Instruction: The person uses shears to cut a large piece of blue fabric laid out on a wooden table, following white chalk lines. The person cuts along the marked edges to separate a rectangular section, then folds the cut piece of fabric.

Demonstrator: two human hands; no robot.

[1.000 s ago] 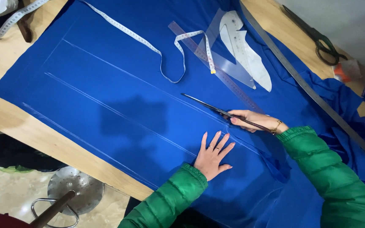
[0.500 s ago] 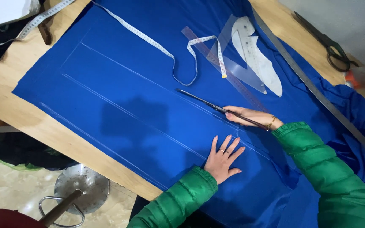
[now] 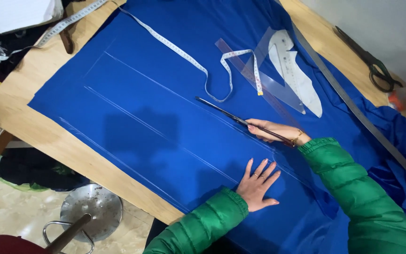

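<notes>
- A metal bowl (image 3: 91, 211) is sitting on the tiled floor at the lower left, below the table edge; it is showing nothing inside it, and a dark handle is crossing in front of its rim.
- A wooden table (image 3: 34, 122) is carrying a large sheet of blue fabric (image 3: 156, 117), which is lying flat and is marked with several long pale chalk lines running diagonally.
- A white measuring tape (image 3: 184, 56) is trailing across the fabric from the upper left and looping near the middle.
- The left hand (image 3: 255, 186) is pressing flat on the fabric just below the lowest chalk lines, fingers spread wide, holding nothing.
- The right hand (image 3: 273, 130) is gripping the handles of long dark scissors (image 3: 233, 117), fingers wrapped closed around them; the blades are lying along a chalk line, pointing up and left, looking nearly closed.
- A clear straight ruler (image 3: 254, 70) and a clear triangle are lying just beyond the scissors, with a white curved template (image 3: 297, 75) beside them.
- A long grey metal ruler (image 3: 353, 108) is running along the fabric's right side.
- A second pair of dark scissors (image 3: 370, 59) is resting on bare wood at the far right, well apart from both hands.
</notes>
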